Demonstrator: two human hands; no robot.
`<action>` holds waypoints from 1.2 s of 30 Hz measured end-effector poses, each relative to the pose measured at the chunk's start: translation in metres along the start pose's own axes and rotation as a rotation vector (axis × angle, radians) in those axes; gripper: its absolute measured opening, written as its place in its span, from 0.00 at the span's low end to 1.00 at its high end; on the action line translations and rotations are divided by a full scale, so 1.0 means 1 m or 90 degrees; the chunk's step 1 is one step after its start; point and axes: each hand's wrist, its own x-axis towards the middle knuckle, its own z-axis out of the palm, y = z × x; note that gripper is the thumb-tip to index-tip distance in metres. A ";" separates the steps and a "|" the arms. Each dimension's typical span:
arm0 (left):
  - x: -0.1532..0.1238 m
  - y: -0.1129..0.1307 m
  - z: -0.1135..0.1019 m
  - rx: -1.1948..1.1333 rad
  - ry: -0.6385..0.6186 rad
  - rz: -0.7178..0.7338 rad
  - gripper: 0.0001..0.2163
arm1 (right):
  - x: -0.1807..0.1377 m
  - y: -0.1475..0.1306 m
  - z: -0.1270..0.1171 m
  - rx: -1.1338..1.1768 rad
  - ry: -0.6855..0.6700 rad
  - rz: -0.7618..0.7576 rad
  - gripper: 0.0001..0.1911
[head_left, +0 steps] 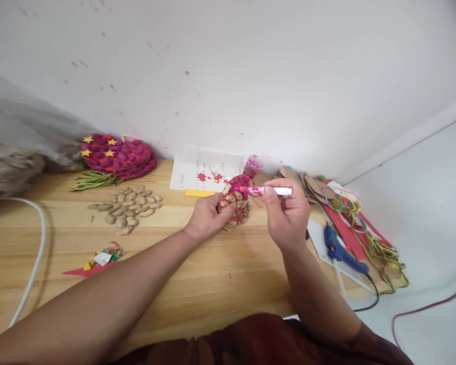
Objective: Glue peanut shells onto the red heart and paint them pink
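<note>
My left hand (209,215) is closed on the edge of a peanut-covered red disc (236,207), held tilted above the wooden table. The peanuts along its top are magenta; the lower ones keep their natural tan. In my right hand (288,215) is a paintbrush (281,191) with a white handle, pinched between thumb and fingers. Its pink-smeared front end points left and lies over the upper peanuts; whether the tip touches them I cannot tell. Just behind the disc stands a small clear cup (254,164) stained with pink paint.
Loose peanuts (131,205) lie left, before finished magenta discs (119,154) with yellow stars. Red stars (201,177) rest on white paper (180,175). A blue glue gun (342,248) and green cords (380,251) are at right. A white hose (43,238) arches at left.
</note>
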 end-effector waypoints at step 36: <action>-0.006 0.015 0.000 0.101 0.016 0.109 0.13 | -0.007 -0.006 -0.002 -0.092 0.006 -0.158 0.07</action>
